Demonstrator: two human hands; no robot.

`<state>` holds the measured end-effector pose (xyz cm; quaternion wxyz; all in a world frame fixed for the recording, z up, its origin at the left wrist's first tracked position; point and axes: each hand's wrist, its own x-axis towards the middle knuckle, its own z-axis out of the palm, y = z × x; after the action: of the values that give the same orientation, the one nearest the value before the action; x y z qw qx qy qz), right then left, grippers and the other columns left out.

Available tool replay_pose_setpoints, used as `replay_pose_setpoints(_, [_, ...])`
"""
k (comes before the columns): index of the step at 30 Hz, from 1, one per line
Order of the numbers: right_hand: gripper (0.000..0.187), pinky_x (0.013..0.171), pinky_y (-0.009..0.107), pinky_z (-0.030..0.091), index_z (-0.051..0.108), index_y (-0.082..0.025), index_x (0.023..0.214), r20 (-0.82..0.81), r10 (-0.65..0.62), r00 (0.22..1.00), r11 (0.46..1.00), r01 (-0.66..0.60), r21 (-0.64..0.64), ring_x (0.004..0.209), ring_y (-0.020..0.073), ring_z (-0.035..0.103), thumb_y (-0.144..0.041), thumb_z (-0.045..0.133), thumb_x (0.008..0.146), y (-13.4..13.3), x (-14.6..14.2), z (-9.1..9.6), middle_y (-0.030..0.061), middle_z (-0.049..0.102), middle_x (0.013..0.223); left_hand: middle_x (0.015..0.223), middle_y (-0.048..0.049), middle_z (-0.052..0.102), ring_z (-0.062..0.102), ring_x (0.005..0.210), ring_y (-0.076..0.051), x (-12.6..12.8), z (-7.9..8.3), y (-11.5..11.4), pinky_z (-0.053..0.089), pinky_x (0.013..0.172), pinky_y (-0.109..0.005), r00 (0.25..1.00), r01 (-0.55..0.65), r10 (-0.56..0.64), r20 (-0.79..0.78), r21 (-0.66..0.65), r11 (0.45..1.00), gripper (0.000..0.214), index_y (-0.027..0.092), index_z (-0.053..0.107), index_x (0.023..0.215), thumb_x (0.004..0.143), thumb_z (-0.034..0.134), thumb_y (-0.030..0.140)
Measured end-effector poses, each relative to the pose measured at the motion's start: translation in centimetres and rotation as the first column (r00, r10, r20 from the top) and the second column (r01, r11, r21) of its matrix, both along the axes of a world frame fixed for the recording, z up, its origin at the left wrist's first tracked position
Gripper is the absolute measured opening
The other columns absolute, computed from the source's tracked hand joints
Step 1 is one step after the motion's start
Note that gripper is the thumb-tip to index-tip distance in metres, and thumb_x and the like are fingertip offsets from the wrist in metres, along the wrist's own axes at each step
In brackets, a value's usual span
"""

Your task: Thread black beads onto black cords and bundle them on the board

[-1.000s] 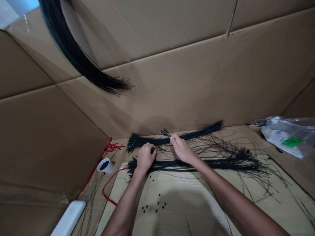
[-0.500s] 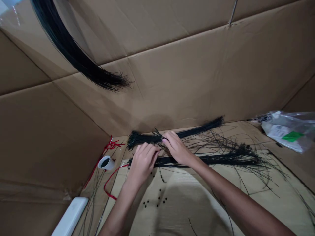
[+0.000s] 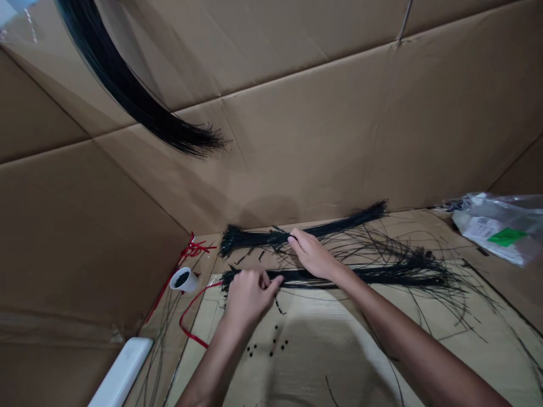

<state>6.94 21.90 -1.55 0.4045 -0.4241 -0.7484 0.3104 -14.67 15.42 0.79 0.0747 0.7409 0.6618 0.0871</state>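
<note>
Two long bundles of thin black wires lie side by side on cardboard. My right hand [image 3: 312, 254] rests its fingertips on the upper bundle [image 3: 258, 240], with the fingers drawn together. My left hand [image 3: 250, 299] sits lower, its fingers curled over the lower bundle [image 3: 365, 276]. Whether it grips any wires is hidden by the fingers. Loose strands fan out to the right of both bundles. A few short black pieces lie between the bundles, close to my left hand.
Small black beads [image 3: 267, 346] dot the pale board [image 3: 322, 333]. To the left are a white cup [image 3: 183, 280] of dark bits, a red cord [image 3: 190, 322] and a white bar [image 3: 121, 373]. A plastic bag [image 3: 500, 229] lies right. A black wire bundle [image 3: 123, 85] hangs against the cardboard wall [image 3: 322, 141].
My left hand has moved down from between the bundles onto the lower one. My right hand has shifted slightly right along the upper bundle. Short black pieces now show between the bundles.
</note>
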Motion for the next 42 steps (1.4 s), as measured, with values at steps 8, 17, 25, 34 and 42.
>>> replay_pose_setpoints(8, [0.019, 0.089, 0.035, 0.044, 0.042, -0.026, 0.098, 0.013, 0.146, 0.989, 0.989, -0.146, -0.028, 0.095, 0.0215, 0.059, -0.037, 0.037, 0.112, -0.9, 0.0, 1.2, 0.0028, 0.06, 0.1, 0.088, -0.0063, 0.079, 0.073, 0.08, -0.024, 2.4, -0.4, -4.2, 0.033, 0.064, -0.031, 0.991, -0.104, 0.08, -0.105, -0.238, 0.966, 0.018, 0.023, 0.069, 0.083, 0.096, 0.064, 0.034])
replay_pose_setpoints(17, [0.026, 0.088, 0.033, 0.041, 0.043, -0.025, 0.09, 0.093, 0.319, 0.943, 0.945, -0.324, 0.04, 0.095, 0.0213, 0.054, -0.031, 0.037, 0.115, -2.6, -2.3, 0.7, 0.0016, 0.055, 0.095, 0.085, -0.0044, 0.075, 0.069, 0.077, -0.02, 0.9, 1.0, -5.4, 0.039, 0.068, -0.03, 0.998, -0.002, 0.008, 0.065, -0.093, 0.996, 0.019, 0.022, 0.066, 0.084, 0.099, 0.055, 0.021])
replay_pose_setpoints(25, [0.023, 0.08, 0.032, 0.041, 0.046, -0.024, 0.092, 0.125, 0.346, 0.93, 0.938, -0.345, -0.03, 0.086, 0.0206, 0.056, -0.028, 0.041, 0.114, -3.4, -3.0, 0.5, 0.0012, 0.058, 0.09, 0.089, -0.0024, 0.077, 0.074, 0.079, -0.021, -0.7, -0.2, -5.7, 0.053, 0.073, -0.031, 0.926, -0.018, -0.058, 0.374, 0.198, 0.98, 0.019, 0.024, 0.07, 0.109, 0.105, 0.056, 0.037])
replay_pose_setpoints(34, [0.029, 0.079, 0.032, 0.039, 0.044, -0.024, 0.085, 0.127, 0.379, 0.917, 0.925, -0.371, -0.086, 0.085, 0.0205, 0.053, -0.03, 0.04, 0.113, -3.5, -2.7, 1.5, 0.0003, 0.054, 0.085, 0.084, -0.0034, 0.07, 0.066, 0.074, -0.019, 0.3, -0.3, -5.4, 0.049, 0.069, -0.032, 0.965, 0.075, -0.19, 0.178, 0.51, 0.857, 0.015, 0.022, 0.074, 0.102, 0.105, 0.061, 0.028])
replay_pose_setpoints(42, [0.026, 0.072, 0.029, 0.036, 0.052, -0.024, 0.085, 0.079, 0.417, 0.905, 0.905, -0.406, -0.129, 0.076, 0.0179, 0.053, -0.033, 0.048, 0.109, -2.8, -1.4, 1.6, -0.0025, 0.056, 0.079, 0.096, -0.0041, 0.068, 0.063, 0.083, -0.021, -1.0, 1.4, -3.7, 0.051, 0.072, -0.032, 0.932, -0.033, -0.171, 0.319, 0.545, 0.838, 0.015, 0.024, 0.07, 0.105, 0.095, 0.073, 0.035])
